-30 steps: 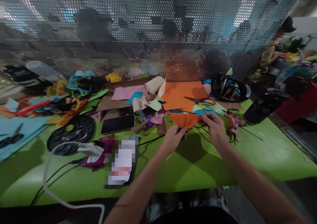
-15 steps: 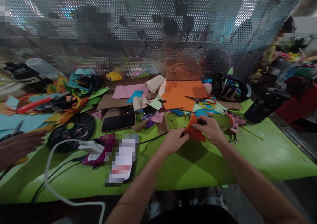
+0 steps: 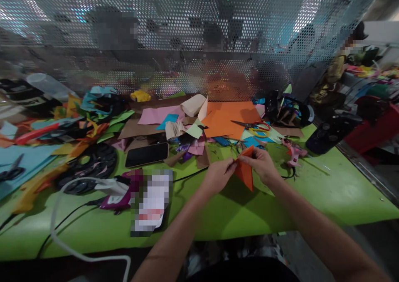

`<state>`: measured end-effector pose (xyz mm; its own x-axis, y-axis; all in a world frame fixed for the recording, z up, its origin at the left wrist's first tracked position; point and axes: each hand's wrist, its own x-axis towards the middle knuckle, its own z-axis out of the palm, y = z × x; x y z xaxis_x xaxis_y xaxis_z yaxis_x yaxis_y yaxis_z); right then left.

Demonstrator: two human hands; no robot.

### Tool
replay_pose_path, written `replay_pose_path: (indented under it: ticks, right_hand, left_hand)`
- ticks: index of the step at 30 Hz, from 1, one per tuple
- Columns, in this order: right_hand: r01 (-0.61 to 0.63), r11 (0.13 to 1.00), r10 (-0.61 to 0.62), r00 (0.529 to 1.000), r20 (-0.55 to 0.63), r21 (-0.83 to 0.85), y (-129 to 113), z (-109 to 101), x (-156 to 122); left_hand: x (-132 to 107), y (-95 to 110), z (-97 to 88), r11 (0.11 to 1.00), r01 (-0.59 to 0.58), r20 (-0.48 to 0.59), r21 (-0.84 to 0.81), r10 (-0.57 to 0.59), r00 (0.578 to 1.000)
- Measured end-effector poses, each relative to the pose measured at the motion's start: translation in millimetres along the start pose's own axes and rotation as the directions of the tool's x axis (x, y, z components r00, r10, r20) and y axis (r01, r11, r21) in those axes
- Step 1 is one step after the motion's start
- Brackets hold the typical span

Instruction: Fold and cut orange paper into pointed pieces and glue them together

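Note:
A folded orange paper piece [image 3: 245, 172] hangs point-down just above the green table [image 3: 311, 194], held between both my hands. My left hand [image 3: 218, 175] pinches its left edge. My right hand [image 3: 263, 165] grips its upper right side with fingers curled over the top fold. Larger orange sheets [image 3: 224, 118] lie flat behind my hands, with red-and-yellow scissors [image 3: 257, 127] on them.
Scraps of coloured paper cover the table's far side and left. A dark phone [image 3: 148, 154], a black round tray [image 3: 90, 163], a white cable [image 3: 62, 232] and a pink glue gun [image 3: 293, 152] lie around. A perforated metal screen [image 3: 187, 45] closes the back. A person stands far right.
The flat orange sheet has been folded smaller and turned point-down between my hands. Another person's hand that showed at the left edge half a second ago is gone.

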<state>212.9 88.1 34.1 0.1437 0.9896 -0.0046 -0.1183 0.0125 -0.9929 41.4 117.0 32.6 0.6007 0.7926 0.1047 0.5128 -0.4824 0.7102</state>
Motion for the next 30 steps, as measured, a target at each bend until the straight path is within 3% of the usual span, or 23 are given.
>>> replay_pose_path:
  ticks: [4, 10, 12, 14, 17, 24, 30]
  right_hand:
    - [0.077, 0.997, -0.076, 0.994, -0.074, 0.018, -1, -2, 1]
    - [0.201, 0.98, -0.191, 0.949, -0.251, 0.012, -6, -13, 7]
    - [0.178, 0.983, -0.167, 0.965, -0.204, 0.038, -7, -12, 7]
    - [0.094, 0.995, -0.093, 0.994, -0.055, 0.028, -7, -9, 5]
    - [-0.057, 0.998, 0.058, 0.994, 0.097, -0.018, -4, -5, 3]
    - [-0.048, 0.997, 0.051, 0.998, -0.045, 0.064, -4, -8, 3]
    - [-0.059, 0.992, 0.063, 0.998, -0.03, 0.107, -4, -7, 1]
  left_hand:
    - [0, 2, -0.7, 1.0, -0.019, 0.015, -0.016, 0.019, 1.0]
    - [0, -1, 0.3, 0.998, -0.012, 0.019, -0.057, 0.013, 1.0]
    - [1, -4, 1.0, 0.997, 0.024, -0.02, -0.078, -0.025, 0.999]
    - [1, -6, 1.2, 0.994, 0.056, -0.083, -0.099, -0.064, 0.994]
    - [2, -8, 0.3, 0.983, 0.083, -0.15, -0.166, -0.108, 0.983]
    - [0, -3, -7.4, 0.85, 0.085, -0.088, -0.521, -0.152, 0.985]
    - [-2, -4, -8.5, 0.846, 0.061, -0.144, -0.529, -0.161, 0.976]
